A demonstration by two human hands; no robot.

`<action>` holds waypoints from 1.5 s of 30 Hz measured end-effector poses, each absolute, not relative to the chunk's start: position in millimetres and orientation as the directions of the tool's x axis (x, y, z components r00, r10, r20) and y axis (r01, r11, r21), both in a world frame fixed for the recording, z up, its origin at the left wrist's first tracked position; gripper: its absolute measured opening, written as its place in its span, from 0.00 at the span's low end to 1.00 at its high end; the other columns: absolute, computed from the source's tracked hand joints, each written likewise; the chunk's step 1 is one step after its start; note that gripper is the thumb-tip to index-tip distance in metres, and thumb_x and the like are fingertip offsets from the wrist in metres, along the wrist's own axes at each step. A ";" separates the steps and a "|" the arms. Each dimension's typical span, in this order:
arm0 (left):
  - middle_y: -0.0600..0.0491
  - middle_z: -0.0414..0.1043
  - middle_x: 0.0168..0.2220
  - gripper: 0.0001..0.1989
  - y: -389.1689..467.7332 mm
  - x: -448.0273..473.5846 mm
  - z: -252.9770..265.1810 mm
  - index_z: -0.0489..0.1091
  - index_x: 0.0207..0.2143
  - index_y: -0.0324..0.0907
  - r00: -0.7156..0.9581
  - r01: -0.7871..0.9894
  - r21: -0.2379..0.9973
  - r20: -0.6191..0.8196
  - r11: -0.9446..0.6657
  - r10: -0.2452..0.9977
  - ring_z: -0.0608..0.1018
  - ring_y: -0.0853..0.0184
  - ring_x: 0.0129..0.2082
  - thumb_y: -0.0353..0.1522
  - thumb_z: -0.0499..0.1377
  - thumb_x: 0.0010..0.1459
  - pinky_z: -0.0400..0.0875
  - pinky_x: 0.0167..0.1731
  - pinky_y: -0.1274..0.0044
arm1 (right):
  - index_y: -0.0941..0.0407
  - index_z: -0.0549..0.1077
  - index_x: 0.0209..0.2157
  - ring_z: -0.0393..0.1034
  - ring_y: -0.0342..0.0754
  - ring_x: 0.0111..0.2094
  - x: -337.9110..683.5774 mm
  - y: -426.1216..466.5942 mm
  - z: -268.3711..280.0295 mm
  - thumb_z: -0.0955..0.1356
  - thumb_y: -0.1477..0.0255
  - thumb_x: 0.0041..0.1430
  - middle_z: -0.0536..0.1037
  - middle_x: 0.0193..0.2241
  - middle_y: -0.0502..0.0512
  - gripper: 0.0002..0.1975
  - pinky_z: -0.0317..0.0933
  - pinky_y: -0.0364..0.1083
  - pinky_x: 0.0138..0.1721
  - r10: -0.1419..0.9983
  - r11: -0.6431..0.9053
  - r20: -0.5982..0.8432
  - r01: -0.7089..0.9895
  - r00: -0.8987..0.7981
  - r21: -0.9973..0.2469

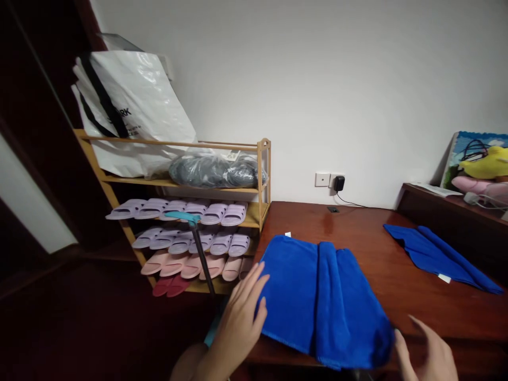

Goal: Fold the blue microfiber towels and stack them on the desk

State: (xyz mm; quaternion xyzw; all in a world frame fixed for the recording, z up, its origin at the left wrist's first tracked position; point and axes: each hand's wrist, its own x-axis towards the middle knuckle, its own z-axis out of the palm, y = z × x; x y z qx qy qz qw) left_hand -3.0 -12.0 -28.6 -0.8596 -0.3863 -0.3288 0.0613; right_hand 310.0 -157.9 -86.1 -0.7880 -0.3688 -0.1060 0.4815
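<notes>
A blue cloth (289,288) lies on the brown wooden table, with a raised fold running lengthwise near its middle and a small white tag at its far edge. Along its left edge is my left hand (244,312), fingers stretched out; whether they touch the fabric I cannot tell. My right hand (431,352) is beside the near right corner of the cloth, thumb and forefinger apart and nothing visible between them. Farther right on the table rests a second blue cloth (436,259), long and narrow, with a white tag.
A wooden rack (264,174) at left holds rows of lilac slippers (234,214) and pink slippers (190,264), a plastic-wrapped bundle (218,170) and a large white bag (143,100). A broom-like handle (202,259) stands before it. A black plug adapter (338,183) sits in the wall.
</notes>
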 end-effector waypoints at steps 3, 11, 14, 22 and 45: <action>0.53 0.47 0.65 0.23 -4.3 16.4 -26.3 0.51 0.63 0.46 0.649 0.649 0.125 0.423 -0.750 0.632 0.53 0.62 0.64 0.33 0.44 0.66 0.54 0.59 0.66 | 0.55 0.59 0.57 0.60 0.55 0.56 306.7 -135.1 -82.9 0.59 0.55 0.59 0.65 0.56 0.59 0.29 0.56 0.55 0.56 0.706 -0.072 0.637 0.926 0.310 -0.371; 0.54 0.46 0.65 0.25 4.7 22.0 -49.0 0.49 0.64 0.50 0.676 0.699 0.113 0.218 -0.706 0.704 0.51 0.57 0.64 0.44 0.41 0.67 0.48 0.59 0.54 | 0.55 0.58 0.60 0.45 0.56 0.63 357.2 -116.9 -130.6 0.56 0.52 0.60 0.55 0.61 0.58 0.32 0.53 0.59 0.58 0.887 -0.146 0.420 0.980 0.191 -0.138; 0.53 0.46 0.65 0.25 -1.8 20.6 -48.8 0.51 0.63 0.50 0.631 0.739 0.111 0.233 -0.664 0.740 0.52 0.56 0.64 0.44 0.41 0.66 0.47 0.59 0.53 | 0.56 0.58 0.60 0.44 0.55 0.63 420.3 -131.9 -139.3 0.53 0.51 0.60 0.55 0.61 0.57 0.33 0.51 0.58 0.59 0.912 -0.178 0.341 0.969 0.228 -0.172; 0.46 0.55 0.62 0.26 -5.1 18.4 -36.0 0.61 0.59 0.45 0.563 0.793 0.136 0.210 -0.595 0.799 0.60 0.53 0.61 0.46 0.44 0.65 0.58 0.56 0.57 | 0.57 0.59 0.60 0.48 0.56 0.62 501.0 -122.2 -112.4 0.54 0.47 0.55 0.58 0.60 0.60 0.39 0.52 0.56 0.59 0.884 -0.377 0.222 0.908 0.412 -0.185; 0.53 0.46 0.65 0.25 76.1 24.7 -42.3 0.50 0.63 0.55 0.613 0.770 0.117 0.139 -0.628 0.778 0.51 0.57 0.64 0.46 0.44 0.65 0.46 0.58 0.55 | 0.49 0.57 0.61 0.48 0.55 0.62 639.1 -53.7 -125.2 0.54 0.48 0.55 0.56 0.61 0.58 0.35 0.44 0.58 0.60 0.891 -0.369 0.197 0.904 0.410 -0.214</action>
